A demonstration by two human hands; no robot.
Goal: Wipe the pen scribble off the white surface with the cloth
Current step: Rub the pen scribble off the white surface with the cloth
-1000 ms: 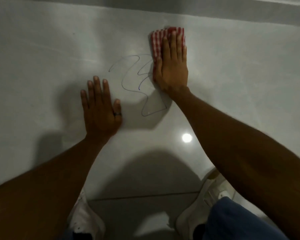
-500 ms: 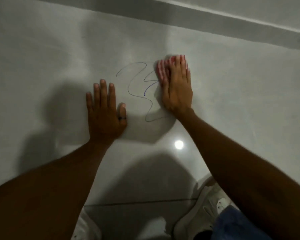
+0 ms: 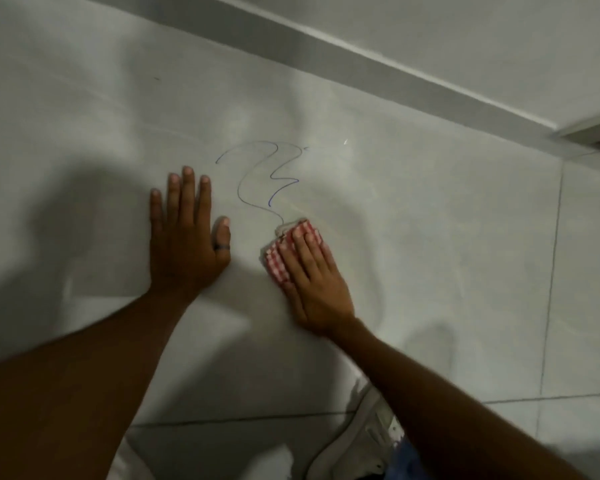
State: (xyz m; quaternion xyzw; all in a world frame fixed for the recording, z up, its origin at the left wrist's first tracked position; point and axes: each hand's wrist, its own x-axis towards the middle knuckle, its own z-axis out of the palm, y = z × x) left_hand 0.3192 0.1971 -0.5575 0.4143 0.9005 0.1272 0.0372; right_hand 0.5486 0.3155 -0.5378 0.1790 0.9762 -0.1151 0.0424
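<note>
A blue pen scribble [image 3: 264,174] runs in loops across the white tiled surface [image 3: 413,209]. My right hand [image 3: 312,275] lies flat on a red and white checked cloth [image 3: 280,259], pressing it down at the scribble's lower end. The cloth shows only at the fingertips and along the hand's left side. My left hand [image 3: 186,237] rests flat, fingers spread, on the surface to the left of the scribble, a dark ring on its thumb. The scribble's lowest loop is hidden or gone under the cloth.
A grey skirting strip [image 3: 361,69] runs along the wall at the back. Tile joints [image 3: 553,265] cross the surface at right and front. A white shoe [image 3: 357,441] and blue trouser leg [image 3: 404,462] show at the bottom.
My right hand has slid the cloth from the scribble's upper right down to its lower end. The scribble's right part and bottom loop no longer show. My left hand stays planted.
</note>
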